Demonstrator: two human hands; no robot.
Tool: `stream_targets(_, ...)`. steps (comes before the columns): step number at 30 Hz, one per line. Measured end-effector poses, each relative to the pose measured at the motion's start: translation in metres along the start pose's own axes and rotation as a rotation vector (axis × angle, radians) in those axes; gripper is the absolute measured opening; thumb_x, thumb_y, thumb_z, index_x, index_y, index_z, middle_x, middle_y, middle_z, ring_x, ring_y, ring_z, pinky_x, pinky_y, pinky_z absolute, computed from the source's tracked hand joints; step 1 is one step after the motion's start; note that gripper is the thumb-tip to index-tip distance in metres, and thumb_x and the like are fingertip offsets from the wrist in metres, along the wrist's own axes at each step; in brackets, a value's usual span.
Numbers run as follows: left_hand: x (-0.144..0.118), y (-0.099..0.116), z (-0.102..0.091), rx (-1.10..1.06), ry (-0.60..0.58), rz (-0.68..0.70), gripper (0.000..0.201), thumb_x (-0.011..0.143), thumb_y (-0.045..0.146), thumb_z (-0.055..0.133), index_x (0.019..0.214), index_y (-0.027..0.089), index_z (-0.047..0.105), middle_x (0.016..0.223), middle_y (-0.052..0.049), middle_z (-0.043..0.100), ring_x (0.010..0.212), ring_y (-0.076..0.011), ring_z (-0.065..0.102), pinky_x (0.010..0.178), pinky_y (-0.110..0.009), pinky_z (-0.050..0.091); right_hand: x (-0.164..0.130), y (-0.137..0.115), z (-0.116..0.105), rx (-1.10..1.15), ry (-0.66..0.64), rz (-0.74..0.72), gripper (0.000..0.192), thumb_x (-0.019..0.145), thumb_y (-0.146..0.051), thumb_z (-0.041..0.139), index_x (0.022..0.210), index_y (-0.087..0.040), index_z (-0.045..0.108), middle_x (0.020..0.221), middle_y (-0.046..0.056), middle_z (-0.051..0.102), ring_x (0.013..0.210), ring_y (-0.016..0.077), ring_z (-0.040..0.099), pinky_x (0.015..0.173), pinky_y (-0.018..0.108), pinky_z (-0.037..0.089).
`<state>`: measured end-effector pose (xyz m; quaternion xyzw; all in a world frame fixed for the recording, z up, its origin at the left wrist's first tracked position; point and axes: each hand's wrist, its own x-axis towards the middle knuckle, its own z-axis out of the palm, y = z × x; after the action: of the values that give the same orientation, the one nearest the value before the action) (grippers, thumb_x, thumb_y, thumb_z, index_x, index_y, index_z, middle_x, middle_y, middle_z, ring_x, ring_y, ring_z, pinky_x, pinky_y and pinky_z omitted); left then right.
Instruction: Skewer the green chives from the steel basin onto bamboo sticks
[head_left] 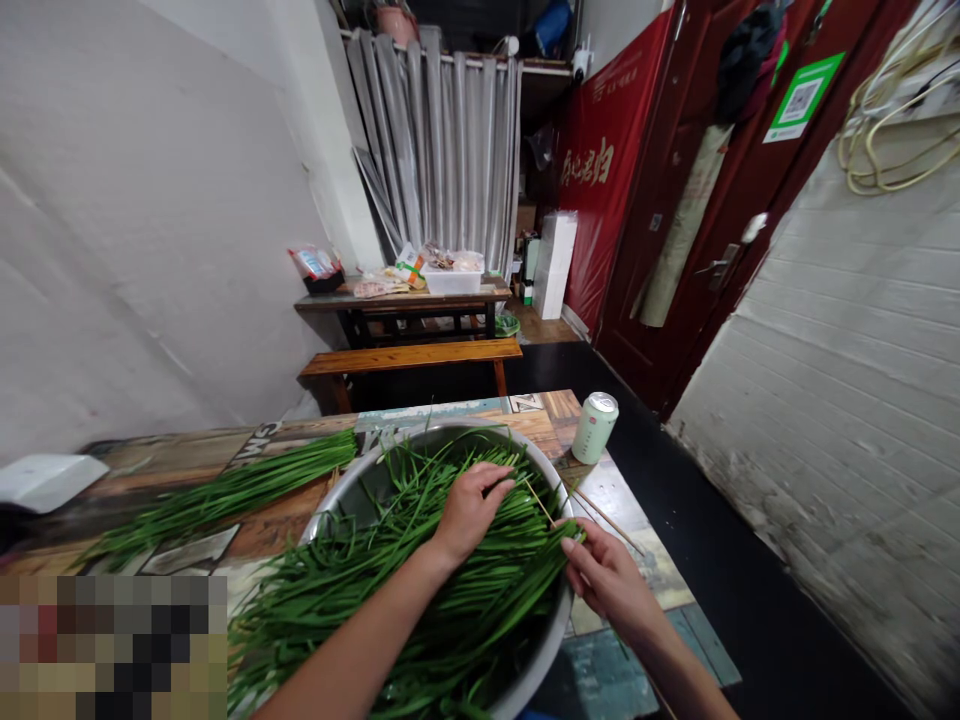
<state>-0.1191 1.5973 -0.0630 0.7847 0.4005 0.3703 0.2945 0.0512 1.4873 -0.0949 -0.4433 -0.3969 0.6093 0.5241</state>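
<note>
Left hand (469, 510) lay loose on chives (420, 590) in the basin (551, 640); right hand (607, 575) pinched stalk ends beside a skewer (541, 503). Risked a pricked finger, or stalks sliding over the rim.

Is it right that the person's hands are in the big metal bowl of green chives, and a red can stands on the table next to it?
Not quite. The can is pale green, not red, as the head view shows. The rest holds: the left hand and the right hand are at the chives in the big metal bowl, and the can stands on the table beside it.
</note>
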Motion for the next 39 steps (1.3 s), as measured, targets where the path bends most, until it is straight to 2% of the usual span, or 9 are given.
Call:
stream_targets(6, 0.001, -0.003, -0.002, 0.099, -0.022, 0.128, 0.029, 0.085, 0.025, 0.045, 0.108, 0.021, 0.062, 0.093, -0.007, 0.063, 0.087, -0.0155, 0.058, 0.080, -0.029, 0.046, 0.000, 0.000, 0.001, 0.002, 0.007, 0.011, 0.041, 0.074, -0.049, 0.058, 0.098, -0.016, 0.048, 0.038, -0.012, 0.044, 0.024, 0.0007, 0.019, 0.026, 0.014, 0.010)
stream_targets(10, -0.001, -0.005, 0.000, 0.107, -0.005, 0.097, 0.025, 0.082, 0.024, 0.049, 0.104, 0.021, 0.061, 0.099, -0.005, 0.065, 0.091, -0.0169, 0.059, 0.084, -0.031, 0.045, -0.001, -0.003, 0.002, 0.008, 0.029, 0.015, 0.043, 0.072, -0.050, 0.061, 0.095, -0.016, 0.049, 0.038, -0.012, 0.042, 0.025, 0.0003, 0.019, 0.027, 0.014, 0.009)
stream_targets(15, -0.002, -0.006, 0.002, 0.004, -0.022, -0.031, 0.019, 0.082, 0.024, 0.049, 0.100, 0.020, 0.053, 0.079, 0.000, 0.066, 0.057, -0.0117, 0.059, 0.059, -0.024, 0.048, -0.001, 0.000, -0.001, -0.007, 0.011, 0.010, 0.039, 0.076, -0.047, 0.057, 0.098, -0.016, 0.047, 0.039, -0.012, 0.044, 0.024, 0.0007, 0.019, 0.026, 0.014, 0.011)
stream_targets(19, -0.003, -0.007, 0.000, 0.119, 0.030, 0.040, 0.014, 0.083, 0.026, 0.048, 0.093, 0.020, 0.055, 0.086, -0.002, 0.066, 0.071, -0.0134, 0.062, 0.065, -0.024, 0.048, 0.000, 0.002, -0.002, -0.016, 0.006, 0.005, 0.038, 0.077, -0.046, 0.056, 0.099, -0.016, 0.046, 0.039, -0.012, 0.044, 0.024, 0.0006, 0.019, 0.025, 0.013, 0.011)
stream_targets(23, -0.003, -0.006, -0.002, 0.297, 0.075, 0.174, 0.018, 0.085, 0.026, 0.044, 0.094, 0.019, 0.059, 0.089, -0.004, 0.067, 0.081, -0.0156, 0.062, 0.074, -0.027, 0.047, -0.001, -0.002, 0.000, -0.026, 0.012, 0.006, 0.042, 0.075, -0.049, 0.057, 0.097, -0.016, 0.046, 0.038, -0.012, 0.043, 0.024, 0.0007, 0.019, 0.026, 0.013, 0.011)
stream_targets(25, -0.003, -0.004, -0.003, 0.324, 0.088, 0.199, 0.021, 0.086, 0.027, 0.044, 0.094, 0.019, 0.061, 0.091, -0.006, 0.068, 0.083, -0.0166, 0.061, 0.077, -0.029, 0.047, -0.001, -0.003, 0.001, -0.036, 0.012, 0.005, 0.042, 0.075, -0.050, 0.057, 0.096, -0.016, 0.047, 0.038, -0.012, 0.043, 0.024, 0.0008, 0.019, 0.026, 0.014, 0.011)
stream_targets(28, -0.003, 0.000, -0.003, 0.240, 0.075, 0.115, 0.022, 0.085, 0.028, 0.045, 0.092, 0.019, 0.063, 0.090, -0.005, 0.068, 0.080, -0.0163, 0.062, 0.075, -0.028, 0.047, -0.001, -0.004, 0.001, -0.042, 0.010, 0.000, 0.041, 0.075, -0.050, 0.057, 0.096, -0.016, 0.047, 0.038, -0.012, 0.043, 0.024, 0.0008, 0.019, 0.026, 0.014, 0.011)
stream_targets(33, -0.002, 0.009, -0.001, -0.004, 0.013, -0.068, 0.025, 0.083, 0.031, 0.045, 0.091, 0.017, 0.063, 0.077, -0.003, 0.068, 0.052, -0.0113, 0.057, 0.059, -0.025, 0.047, 0.001, -0.002, -0.001, -0.026, -0.012, -0.008, 0.039, 0.077, -0.048, 0.056, 0.098, -0.016, 0.047, 0.039, -0.012, 0.043, 0.024, 0.0014, 0.021, 0.026, 0.014, 0.011)
stream_targets(39, -0.003, 0.013, 0.001, -0.167, -0.061, -0.141, 0.029, 0.082, 0.034, 0.044, 0.087, 0.013, 0.063, 0.073, -0.003, 0.066, 0.049, -0.0106, 0.056, 0.054, -0.023, 0.045, 0.002, 0.002, -0.003, -0.016, -0.028, -0.027, 0.036, 0.080, -0.044, 0.054, 0.100, -0.015, 0.046, 0.039, -0.012, 0.044, 0.025, 0.0015, 0.021, 0.027, 0.014, 0.010)
